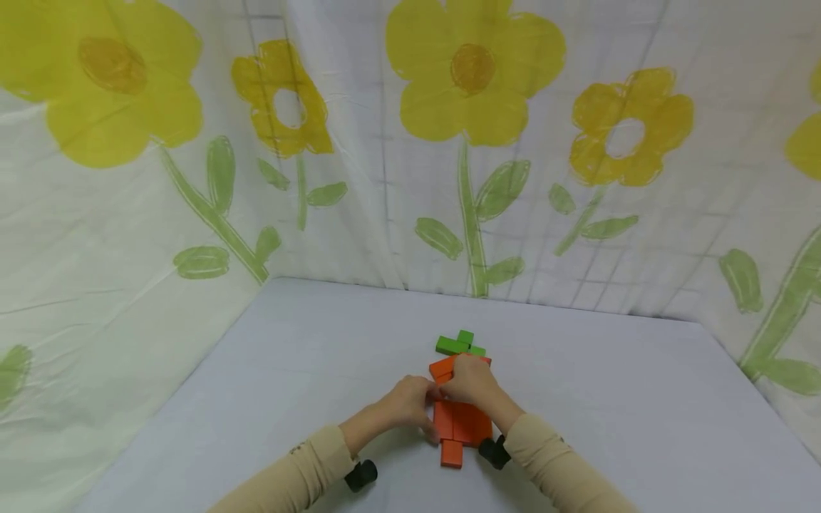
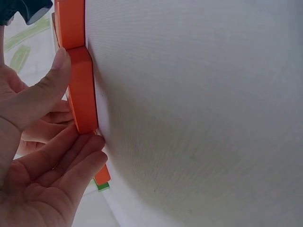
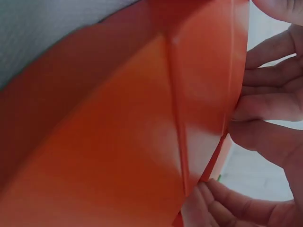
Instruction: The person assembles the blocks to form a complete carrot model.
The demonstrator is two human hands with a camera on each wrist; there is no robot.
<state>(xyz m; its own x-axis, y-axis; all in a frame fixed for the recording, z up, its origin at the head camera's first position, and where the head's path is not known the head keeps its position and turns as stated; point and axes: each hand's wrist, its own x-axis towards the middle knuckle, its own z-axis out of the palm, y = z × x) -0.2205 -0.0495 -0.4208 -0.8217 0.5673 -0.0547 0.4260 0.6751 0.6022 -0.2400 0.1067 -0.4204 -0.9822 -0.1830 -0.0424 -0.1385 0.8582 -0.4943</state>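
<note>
Flat orange blocks (image 1: pixel 463 423) lie side by side on the white table, with one small orange block (image 1: pixel 452 454) at their near edge. My left hand (image 1: pixel 408 403) is at their left side. In the left wrist view its thumb and fairly straight fingers touch the side of an orange block (image 2: pixel 81 90). My right hand (image 1: pixel 471 383) reaches over from the right, fingers bent down, and seems to pinch an orange block that it mostly hides. Just beyond it a slanted orange block (image 1: pixel 442 367) shows. Green blocks (image 1: pixel 452 345) lie at the far end.
The white table (image 1: pixel 308 342) stretches out on both sides of the blocks. Behind it hangs a white curtain (image 1: pixel 359 214) printed with yellow flowers. Black devices (image 1: pixel 361 475) sit at both wrists, the right one close to the orange blocks.
</note>
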